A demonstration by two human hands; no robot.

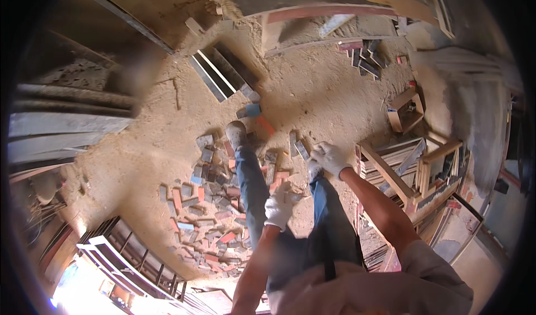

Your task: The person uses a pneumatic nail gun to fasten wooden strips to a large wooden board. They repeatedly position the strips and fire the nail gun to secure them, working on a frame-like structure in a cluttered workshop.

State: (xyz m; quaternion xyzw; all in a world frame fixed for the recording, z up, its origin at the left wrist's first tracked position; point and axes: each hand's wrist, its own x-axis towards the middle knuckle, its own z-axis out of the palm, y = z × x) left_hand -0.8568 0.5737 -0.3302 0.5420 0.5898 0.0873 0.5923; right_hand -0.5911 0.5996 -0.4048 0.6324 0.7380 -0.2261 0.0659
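Both my hands wear whitish work gloves. My left hand (278, 206) is closed in front of my thighs, its fingers curled; whether anything is inside them is hidden. Farther forward, my right hand (330, 158) is curled closed above my right shoe (315, 171), and what it may grip does not show. Just left of its fingers is a small dark wood block (302, 150), with a second dark block (292, 144) beside it; I cannot tell whether the hand touches them. A pile of short offcut blocks (209, 221), grey, reddish and blue, spreads around my left leg.
Long dark boards (214, 76) lie ahead on the dusty floor (312, 94). A wooden crate of thin strips (393, 170) stands close on my right, an open box (406, 110) beyond it. More blocks (365, 58) lie far right. Stacked planks (67, 128) line the left.
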